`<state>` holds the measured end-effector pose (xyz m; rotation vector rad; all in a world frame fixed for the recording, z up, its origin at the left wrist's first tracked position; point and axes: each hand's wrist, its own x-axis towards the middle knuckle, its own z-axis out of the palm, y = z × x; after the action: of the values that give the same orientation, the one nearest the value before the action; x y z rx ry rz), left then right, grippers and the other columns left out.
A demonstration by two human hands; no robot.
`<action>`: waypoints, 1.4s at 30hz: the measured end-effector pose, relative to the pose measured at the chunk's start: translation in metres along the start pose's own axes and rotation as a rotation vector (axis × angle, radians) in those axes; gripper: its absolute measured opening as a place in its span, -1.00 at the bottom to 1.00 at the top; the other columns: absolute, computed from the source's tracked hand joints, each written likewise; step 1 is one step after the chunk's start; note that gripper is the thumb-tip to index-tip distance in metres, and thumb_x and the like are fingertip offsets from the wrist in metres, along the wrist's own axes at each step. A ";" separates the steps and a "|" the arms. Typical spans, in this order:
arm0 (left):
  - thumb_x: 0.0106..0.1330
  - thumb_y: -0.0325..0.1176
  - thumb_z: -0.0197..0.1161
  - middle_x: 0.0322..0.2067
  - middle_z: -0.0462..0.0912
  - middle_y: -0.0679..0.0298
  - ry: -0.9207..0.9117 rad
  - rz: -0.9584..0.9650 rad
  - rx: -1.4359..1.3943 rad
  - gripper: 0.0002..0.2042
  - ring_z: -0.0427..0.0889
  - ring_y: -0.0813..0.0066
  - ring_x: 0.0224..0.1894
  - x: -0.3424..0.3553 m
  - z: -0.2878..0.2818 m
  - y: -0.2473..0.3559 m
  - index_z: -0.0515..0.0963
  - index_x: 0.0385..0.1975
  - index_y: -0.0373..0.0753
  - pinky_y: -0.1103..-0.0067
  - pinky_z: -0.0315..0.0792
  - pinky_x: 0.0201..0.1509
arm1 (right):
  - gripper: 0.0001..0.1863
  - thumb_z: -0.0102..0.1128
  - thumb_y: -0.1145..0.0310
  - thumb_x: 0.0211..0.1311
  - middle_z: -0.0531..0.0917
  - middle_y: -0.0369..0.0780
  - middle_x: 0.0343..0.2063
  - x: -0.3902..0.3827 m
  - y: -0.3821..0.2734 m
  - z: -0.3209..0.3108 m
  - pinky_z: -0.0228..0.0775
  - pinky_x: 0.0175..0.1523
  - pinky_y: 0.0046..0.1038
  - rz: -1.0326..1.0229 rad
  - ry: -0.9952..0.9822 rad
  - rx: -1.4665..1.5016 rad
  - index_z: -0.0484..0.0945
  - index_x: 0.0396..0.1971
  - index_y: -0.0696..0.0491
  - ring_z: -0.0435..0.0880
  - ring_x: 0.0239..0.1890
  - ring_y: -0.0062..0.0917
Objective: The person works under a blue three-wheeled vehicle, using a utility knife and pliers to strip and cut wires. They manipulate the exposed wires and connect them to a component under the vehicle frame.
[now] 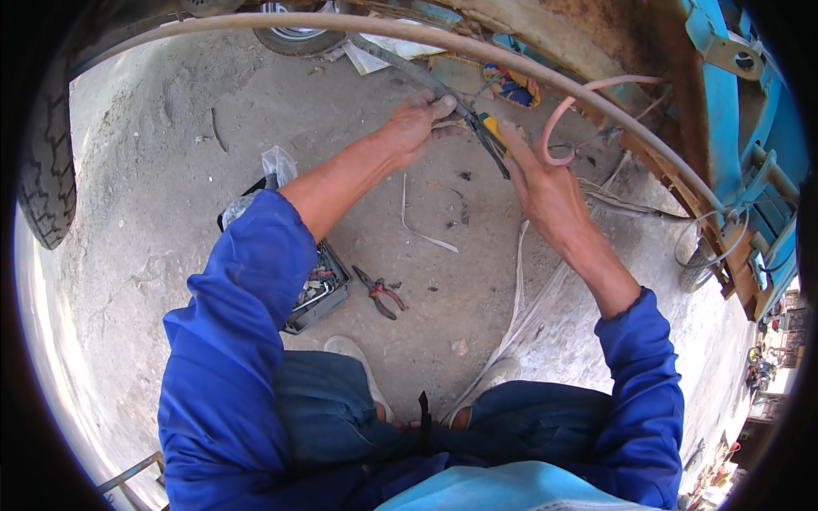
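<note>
My left hand [417, 128] is closed around a dark, corrugated-looking wire harness [396, 61] that runs down from the far side under the vehicle. The fingers pinch it near its lower end, where dark strands [492, 152] come out. My right hand [550, 192] is closed on a tool with a yellow and black handle [491, 126], close beside those strands. Its exact kind is partly hidden by the fingers. Pliers with red and black handles [381, 294] lie on the ground between my arms.
A black toolbox [336, 294] of small parts sits by my left forearm. A long brown hose [477, 47] arches across the far side, with a pink hose [552, 128] at right. A blue metal frame [733, 128], a tyre [51, 162] and loose white strips [520, 272] surround the ground.
</note>
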<state>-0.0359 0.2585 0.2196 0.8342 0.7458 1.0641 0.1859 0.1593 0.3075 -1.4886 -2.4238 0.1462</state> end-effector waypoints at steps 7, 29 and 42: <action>0.55 -0.30 0.15 -0.06 0.61 0.28 -0.004 -0.015 -0.014 -0.86 0.57 0.38 0.05 0.005 -0.003 -0.001 0.49 -0.07 -0.20 0.35 0.49 0.21 | -0.41 0.22 0.47 0.36 0.60 0.15 0.07 -0.013 0.001 -0.007 0.55 0.03 -0.13 0.087 -0.034 0.061 0.37 0.38 -0.06 0.67 0.00 0.06; 0.38 -0.42 0.34 -0.10 0.64 0.14 0.030 -0.033 -0.048 -0.74 0.69 0.33 -0.07 0.003 0.020 0.002 0.45 -0.06 -0.39 0.43 0.69 0.04 | -0.49 0.12 0.48 0.30 0.43 0.03 0.15 -0.119 0.014 0.181 0.52 0.11 -0.19 -0.510 -0.440 -0.014 0.39 0.26 0.12 0.56 0.15 -0.10; 0.33 -0.58 0.18 -0.09 0.66 0.13 0.063 0.047 -0.004 -0.83 0.70 0.32 -0.09 0.001 0.032 0.004 0.55 -0.13 -0.48 0.41 0.69 0.08 | -0.63 0.26 0.50 0.27 0.58 0.07 -0.05 0.051 0.003 0.032 0.42 0.13 -0.08 -0.105 0.379 0.045 0.51 0.07 0.20 0.59 0.01 0.08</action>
<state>-0.0103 0.2532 0.2387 0.8217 0.7800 1.1376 0.1573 0.2080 0.2857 -1.2361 -2.1695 -0.0958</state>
